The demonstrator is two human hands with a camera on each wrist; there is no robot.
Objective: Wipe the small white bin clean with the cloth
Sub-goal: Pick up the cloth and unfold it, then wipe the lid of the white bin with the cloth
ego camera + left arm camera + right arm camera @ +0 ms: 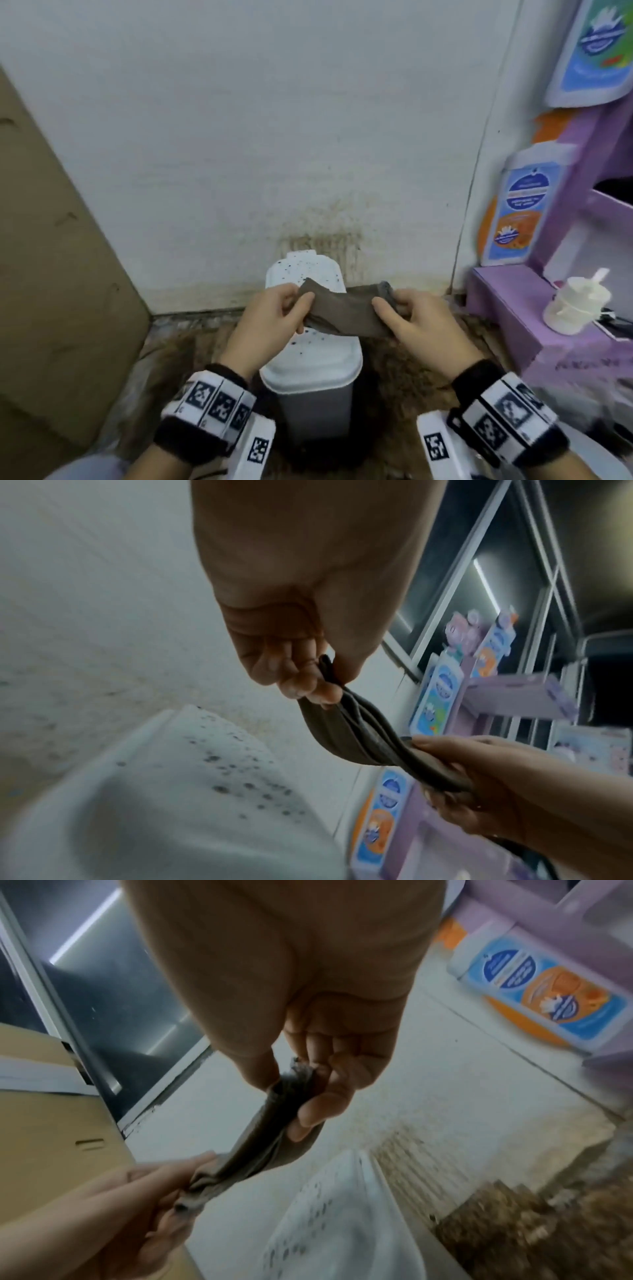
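A small white bin (313,363) with a lid spotted by dark specks stands on the floor against the wall, below both hands. Above its lid a grey-brown cloth (346,310) is stretched between my hands. My left hand (274,310) pinches its left end and my right hand (404,313) pinches its right end. In the left wrist view the cloth (346,729) hangs folded from my left hand (308,680) to my right hand (455,780), over the speckled lid (192,777). In the right wrist view my right hand (308,1093) grips the cloth (267,1139) above the bin (342,1223).
A stained white wall (274,137) rises behind the bin. A brown cardboard box (51,274) leans at the left. A purple shelf (513,308) at the right carries blue and orange bottles (524,205) and a white cup (575,308). The floor (394,356) around the bin is brown and dirty.
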